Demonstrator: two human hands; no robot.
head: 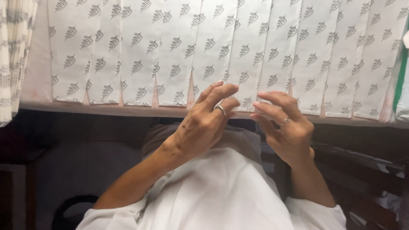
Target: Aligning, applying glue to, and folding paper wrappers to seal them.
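A row of several white paper strips (213,51) printed with small grey leaf-like marks lies overlapping on a pale tabletop (36,85). My left hand (204,121) and my right hand (283,125) are raised together at the near edge of the table, in front of the middle strips. Each hand wears a ring. The fingers are loosely curled and apart, with the fingertips of the two hands close together near the lower end of one strip (247,55). Whether any fingertip pinches that strip's edge is hidden.
A striped printed sheet (12,55) hangs at the far left. A green-edged item (402,72) sits at the right end of the table. Below the table edge are my white clothing (217,196) and dark wooden furniture (362,179).
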